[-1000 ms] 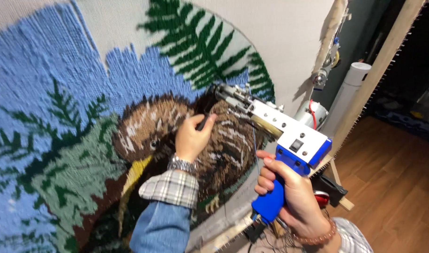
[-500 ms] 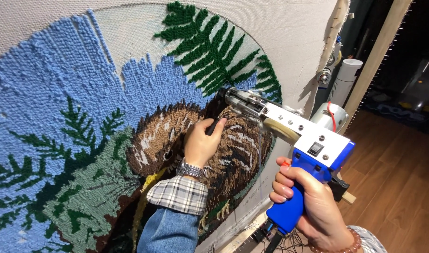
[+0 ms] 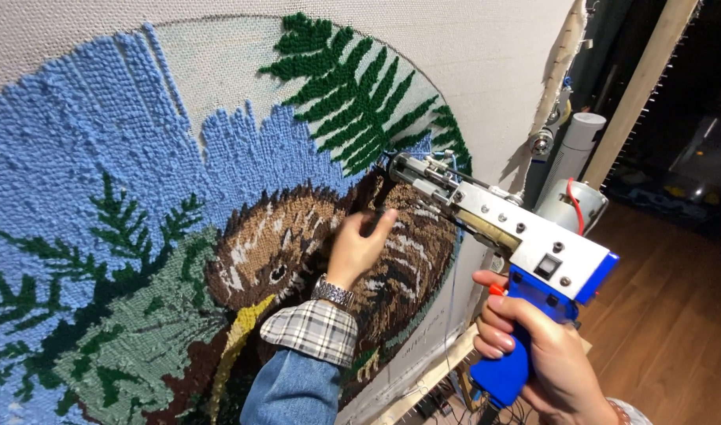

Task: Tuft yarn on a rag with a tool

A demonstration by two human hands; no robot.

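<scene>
Right hand [image 3: 543,358]: fingers wrapped around blue-handled metal tufting gun [image 3: 508,252], needle tip just right of brown tufted bird [image 3: 321,252] | Left hand [image 3: 356,248]: fingers curled together, pressing bird's pile, seemingly steadying stretched beige tufting cloth [image 3: 486,63].

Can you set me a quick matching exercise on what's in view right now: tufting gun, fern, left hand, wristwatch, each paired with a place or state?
Column one:
1. tufting gun
2. fern
3. left hand
4. wristwatch

Column two:
A. pressed flat on the brown tufted animal
B. green, at the top of the round design
C. held by its blue handle in the right hand
D. on the wrist, just above a plaid cuff

Pairs: 1-C, 2-B, 3-A, 4-D
</scene>
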